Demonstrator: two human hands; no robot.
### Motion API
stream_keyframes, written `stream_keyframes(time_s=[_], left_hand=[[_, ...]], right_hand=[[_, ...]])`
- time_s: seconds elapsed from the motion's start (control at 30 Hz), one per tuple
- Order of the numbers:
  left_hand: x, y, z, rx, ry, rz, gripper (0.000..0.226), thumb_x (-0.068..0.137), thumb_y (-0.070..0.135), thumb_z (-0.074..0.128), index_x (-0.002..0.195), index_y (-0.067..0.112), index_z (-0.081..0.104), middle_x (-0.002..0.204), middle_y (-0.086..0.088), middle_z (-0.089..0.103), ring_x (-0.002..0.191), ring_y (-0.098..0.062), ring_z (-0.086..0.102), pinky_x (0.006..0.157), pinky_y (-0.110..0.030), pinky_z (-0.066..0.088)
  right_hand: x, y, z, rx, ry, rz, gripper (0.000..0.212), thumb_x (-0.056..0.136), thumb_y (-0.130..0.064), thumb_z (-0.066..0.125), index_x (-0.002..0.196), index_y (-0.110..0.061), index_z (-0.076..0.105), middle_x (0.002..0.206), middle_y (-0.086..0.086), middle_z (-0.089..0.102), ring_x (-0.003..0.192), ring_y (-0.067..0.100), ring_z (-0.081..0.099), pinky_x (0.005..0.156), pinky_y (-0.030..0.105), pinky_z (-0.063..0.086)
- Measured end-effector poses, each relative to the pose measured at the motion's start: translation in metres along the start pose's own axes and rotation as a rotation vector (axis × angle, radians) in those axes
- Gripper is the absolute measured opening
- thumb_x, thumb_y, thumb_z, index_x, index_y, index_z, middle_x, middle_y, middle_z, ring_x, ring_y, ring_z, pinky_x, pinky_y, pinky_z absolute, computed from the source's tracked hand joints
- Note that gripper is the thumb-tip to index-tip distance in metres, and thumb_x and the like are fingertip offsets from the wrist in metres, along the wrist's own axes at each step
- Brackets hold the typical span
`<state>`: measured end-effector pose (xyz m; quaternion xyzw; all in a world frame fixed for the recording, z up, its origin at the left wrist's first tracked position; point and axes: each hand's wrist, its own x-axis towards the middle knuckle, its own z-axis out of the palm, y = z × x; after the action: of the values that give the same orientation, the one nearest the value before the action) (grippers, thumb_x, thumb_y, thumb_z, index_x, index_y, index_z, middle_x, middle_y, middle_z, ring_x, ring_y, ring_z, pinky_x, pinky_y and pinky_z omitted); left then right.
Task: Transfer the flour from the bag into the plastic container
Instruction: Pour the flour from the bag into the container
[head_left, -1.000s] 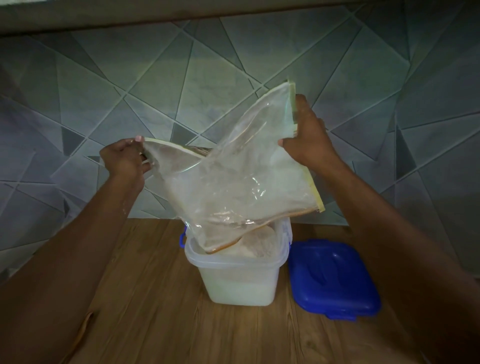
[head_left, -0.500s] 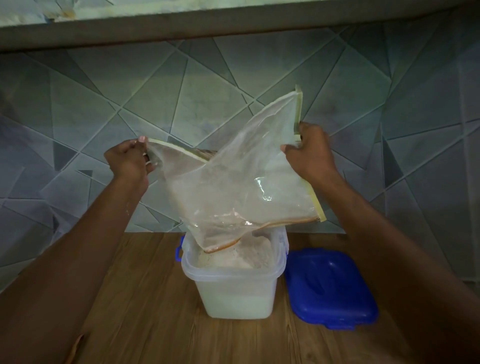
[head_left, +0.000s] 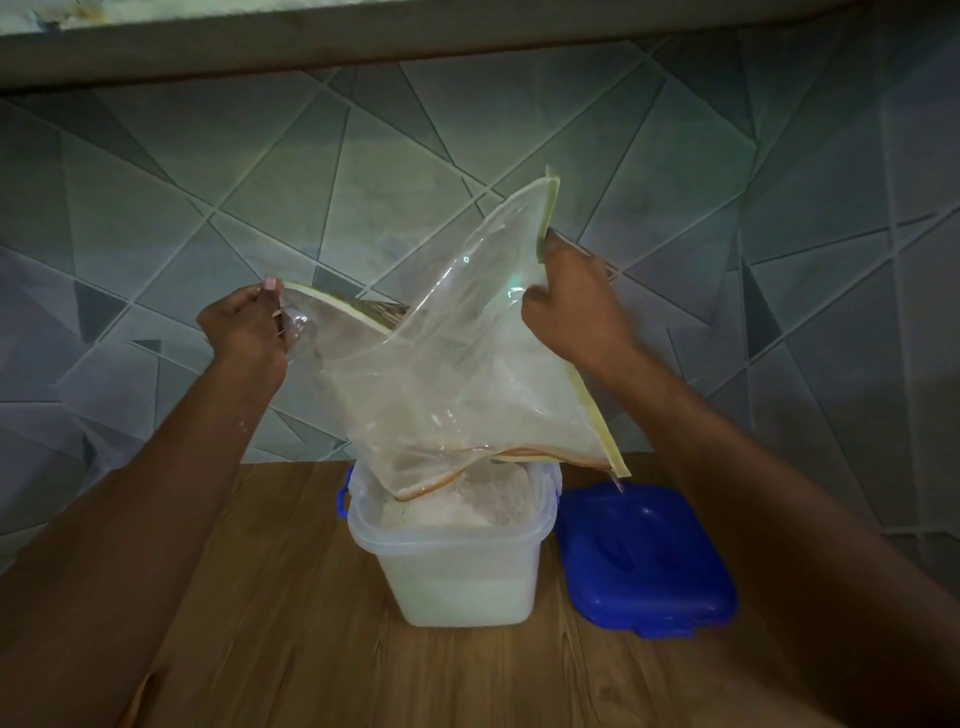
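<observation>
over the plastic container on the worktop we hold the bag upside down, mouth dipping just inside the rim. our left hand fingers pinch one bottom corner, right hand fingers clamp the other edge, higher up. versus half a second ago, the grips and tilt look the same; the bag sits about as before. flour heaps in the container, a dusting clings inside the bag. blue lid lies just right of the container.

Right hand lowered along the bag edge since a second ago, bag corner now left standing above it
</observation>
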<state>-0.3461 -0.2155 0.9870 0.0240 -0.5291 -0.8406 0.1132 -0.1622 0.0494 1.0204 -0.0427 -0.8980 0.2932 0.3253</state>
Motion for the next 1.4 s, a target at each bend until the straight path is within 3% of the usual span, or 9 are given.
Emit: stream_keyframes(time_s=[0.17, 0.23, 0.43, 0.53, 0.63, 0.8, 0.93, 1.23, 1.4], left_hand=[[0.000, -0.006, -0.002, 0.042, 0.008, 0.005, 0.023, 0.092, 0.014, 0.072, 0.070, 0.014, 0.064, 0.050, 0.005, 0.063, 0.049, -0.013, 0.059, 0.060, -0.031, 0.059], [-0.001, -0.006, -0.002, 0.033, 0.011, -0.004, 0.021, 0.089, 0.016, 0.076, 0.071, 0.014, 0.067, 0.053, 0.004, 0.065, 0.054, -0.015, 0.061, 0.064, -0.033, 0.060], [-0.001, 0.001, -0.001, -0.076, -0.009, -0.055, 0.019, 0.093, 0.012, 0.067, 0.074, 0.011, 0.065, 0.079, -0.005, 0.063, 0.067, -0.018, 0.060, 0.064, -0.034, 0.059], [-0.001, 0.005, 0.002, -0.075, 0.046, -0.066, 0.015, 0.090, 0.014, 0.073, 0.077, 0.010, 0.068, 0.086, -0.006, 0.068, 0.075, -0.021, 0.065, 0.070, -0.037, 0.063], [-0.004, 0.006, 0.006, -0.062, 0.074, -0.065, 0.014, 0.088, 0.015, 0.076, 0.078, 0.010, 0.068, 0.088, -0.006, 0.070, 0.080, -0.022, 0.069, 0.068, -0.034, 0.063], [0.000, 0.003, 0.000, -0.053, 0.079, -0.093, 0.014, 0.089, 0.017, 0.076, 0.081, 0.009, 0.068, 0.096, -0.008, 0.072, 0.092, -0.026, 0.072, 0.069, -0.035, 0.064], [-0.001, 0.002, -0.002, -0.057, 0.090, -0.104, 0.013, 0.089, 0.015, 0.075, 0.082, 0.008, 0.067, 0.105, -0.011, 0.071, 0.104, -0.031, 0.071, 0.079, -0.041, 0.064], [-0.006, 0.004, 0.000, -0.047, 0.105, -0.120, 0.015, 0.090, 0.014, 0.074, 0.080, 0.008, 0.065, 0.092, -0.007, 0.069, 0.096, -0.028, 0.070, 0.074, -0.039, 0.064], [-0.007, 0.005, 0.002, -0.054, 0.115, -0.121, 0.017, 0.090, 0.012, 0.074, 0.078, 0.007, 0.064, 0.088, -0.008, 0.068, 0.087, -0.027, 0.070, 0.071, -0.040, 0.064]], right_hand=[[0.002, -0.010, -0.004, -0.017, -0.275, 0.001, 0.055, 0.096, -0.016, 0.045, 0.148, -0.028, 0.031, 0.112, 0.010, 0.059, 0.092, 0.026, 0.062, 0.076, 0.035, 0.060], [0.005, -0.011, -0.002, -0.007, -0.226, -0.004, 0.052, 0.094, -0.011, 0.042, 0.144, -0.026, 0.036, 0.111, 0.011, 0.059, 0.094, 0.029, 0.064, 0.071, 0.032, 0.060], [0.006, -0.014, 0.001, 0.009, -0.082, -0.020, 0.047, 0.095, -0.002, 0.039, 0.139, -0.017, 0.043, 0.111, 0.008, 0.057, 0.122, 0.026, 0.045, 0.088, 0.028, 0.040], [0.007, -0.015, 0.000, 0.088, -0.014, -0.034, 0.039, 0.098, -0.006, 0.042, 0.136, -0.014, 0.046, 0.101, -0.001, 0.051, 0.113, 0.022, 0.049, 0.086, 0.029, 0.046], [0.009, -0.010, 0.005, 0.090, 0.021, -0.010, 0.041, 0.095, -0.001, 0.043, 0.132, -0.015, 0.050, 0.101, 0.004, 0.057, 0.093, 0.019, 0.059, 0.064, 0.008, 0.045], [0.009, -0.005, 0.008, 0.072, 0.028, -0.003, 0.037, 0.095, -0.003, 0.046, 0.130, -0.012, 0.053, 0.100, 0.003, 0.057, 0.104, 0.024, 0.059, 0.083, 0.028, 0.048], [0.009, -0.001, 0.007, 0.067, 0.023, -0.040, 0.034, 0.095, -0.005, 0.048, 0.128, -0.011, 0.056, 0.103, 0.004, 0.062, 0.101, 0.022, 0.058, 0.084, 0.029, 0.048], [0.010, 0.001, 0.009, 0.104, 0.007, -0.057, 0.035, 0.096, -0.005, 0.048, 0.129, -0.012, 0.056, 0.107, 0.010, 0.067, 0.108, 0.029, 0.061, 0.084, 0.028, 0.047], [0.011, 0.004, 0.010, 0.126, 0.008, -0.077, 0.033, 0.096, -0.005, 0.049, 0.128, -0.013, 0.057, 0.099, -0.001, 0.062, 0.099, 0.020, 0.061, 0.078, 0.020, 0.045]])
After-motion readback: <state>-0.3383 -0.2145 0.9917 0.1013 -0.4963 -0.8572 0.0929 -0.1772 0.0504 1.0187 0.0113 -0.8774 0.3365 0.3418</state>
